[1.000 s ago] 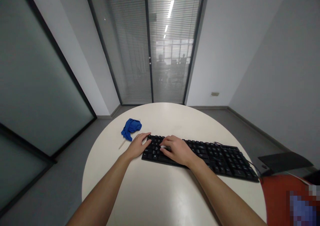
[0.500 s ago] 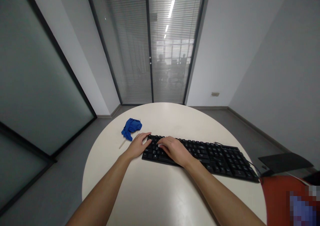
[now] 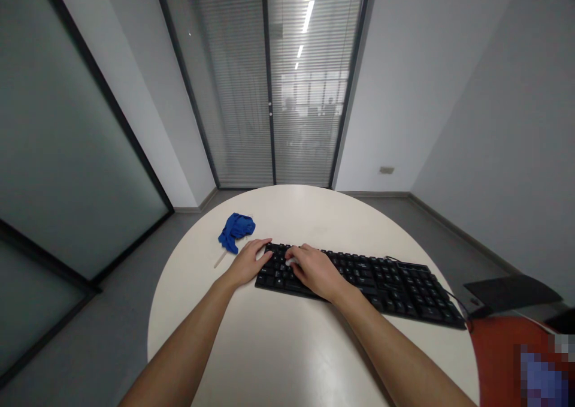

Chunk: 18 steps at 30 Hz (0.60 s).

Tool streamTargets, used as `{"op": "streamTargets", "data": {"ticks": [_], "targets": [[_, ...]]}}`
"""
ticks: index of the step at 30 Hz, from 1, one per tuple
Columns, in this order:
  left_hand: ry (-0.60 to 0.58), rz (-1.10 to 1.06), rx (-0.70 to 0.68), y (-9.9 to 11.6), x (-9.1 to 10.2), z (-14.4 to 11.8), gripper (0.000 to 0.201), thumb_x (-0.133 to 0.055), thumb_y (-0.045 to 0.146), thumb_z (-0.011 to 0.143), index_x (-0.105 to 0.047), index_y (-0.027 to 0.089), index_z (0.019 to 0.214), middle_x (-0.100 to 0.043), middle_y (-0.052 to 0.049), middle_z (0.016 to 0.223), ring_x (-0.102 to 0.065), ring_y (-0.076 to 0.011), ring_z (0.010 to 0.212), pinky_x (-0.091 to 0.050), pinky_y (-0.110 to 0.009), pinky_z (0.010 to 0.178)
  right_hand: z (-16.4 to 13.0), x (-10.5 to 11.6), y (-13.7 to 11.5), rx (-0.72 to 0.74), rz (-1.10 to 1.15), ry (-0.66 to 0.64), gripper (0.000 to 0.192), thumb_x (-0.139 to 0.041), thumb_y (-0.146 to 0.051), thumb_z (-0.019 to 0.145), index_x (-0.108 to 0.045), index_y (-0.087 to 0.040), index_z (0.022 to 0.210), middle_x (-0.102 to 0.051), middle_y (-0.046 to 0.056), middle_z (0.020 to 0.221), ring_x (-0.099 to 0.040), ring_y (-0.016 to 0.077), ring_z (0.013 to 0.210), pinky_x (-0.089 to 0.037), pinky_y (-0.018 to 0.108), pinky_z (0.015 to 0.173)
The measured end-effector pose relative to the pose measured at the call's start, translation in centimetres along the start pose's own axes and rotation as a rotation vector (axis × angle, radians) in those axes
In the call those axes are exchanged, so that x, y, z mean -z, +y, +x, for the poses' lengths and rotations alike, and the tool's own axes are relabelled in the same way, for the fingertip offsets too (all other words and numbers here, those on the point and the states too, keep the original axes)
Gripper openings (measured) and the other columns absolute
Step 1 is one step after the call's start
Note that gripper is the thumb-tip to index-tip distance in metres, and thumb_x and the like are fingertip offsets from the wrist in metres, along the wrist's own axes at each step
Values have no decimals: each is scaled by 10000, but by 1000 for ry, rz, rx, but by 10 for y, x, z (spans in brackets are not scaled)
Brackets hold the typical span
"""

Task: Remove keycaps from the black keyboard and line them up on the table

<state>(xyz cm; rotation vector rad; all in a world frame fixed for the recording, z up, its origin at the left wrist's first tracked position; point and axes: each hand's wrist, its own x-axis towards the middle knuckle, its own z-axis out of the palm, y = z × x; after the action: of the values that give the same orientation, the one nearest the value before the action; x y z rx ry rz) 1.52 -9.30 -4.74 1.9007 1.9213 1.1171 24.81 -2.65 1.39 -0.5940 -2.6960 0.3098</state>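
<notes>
Starting at the far left, frosted glass panels in dark frames run back toward a glazed door with lowered blinds. On the round white worktop, a crumpled blue cloth lies near the far left edge, and a thin pale stick lies just in front of it, apart from the hands.

The left hand rests palm down at the left end of the black keyboard, thumb stretched along the top left corner of the keys and the other fingers loosely curled on the worktop beside the casing. Its grip is slack and closes around nothing.

The right hand lies over the left part of the key field, fingers bent down onto the keys. Something small and white shows under the fingertips; whether the grip pinches it cannot be told.

The keyboard sits across the middle of the worktop, angled so that its right end comes nearer the right edge, where a cable leaves it. Further right, off the worktop, a dark flat panel stands above a red surface.
</notes>
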Motion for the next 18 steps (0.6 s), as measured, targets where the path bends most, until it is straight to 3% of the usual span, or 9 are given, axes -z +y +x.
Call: {"op": "streamTargets", "data": {"ticks": [18], "targets": [[-6, 0, 21, 6, 3, -2, 426, -529, 405, 927, -565, 232, 1314, -609, -75, 1294, -524, -239, 1233, -382, -429, 1093, -7, 8, 9, 45, 85, -10, 225, -558, -84, 856, -589, -206, 1042, -662, 53, 983, -592, 195, 956, -450, 296, 837]]}}
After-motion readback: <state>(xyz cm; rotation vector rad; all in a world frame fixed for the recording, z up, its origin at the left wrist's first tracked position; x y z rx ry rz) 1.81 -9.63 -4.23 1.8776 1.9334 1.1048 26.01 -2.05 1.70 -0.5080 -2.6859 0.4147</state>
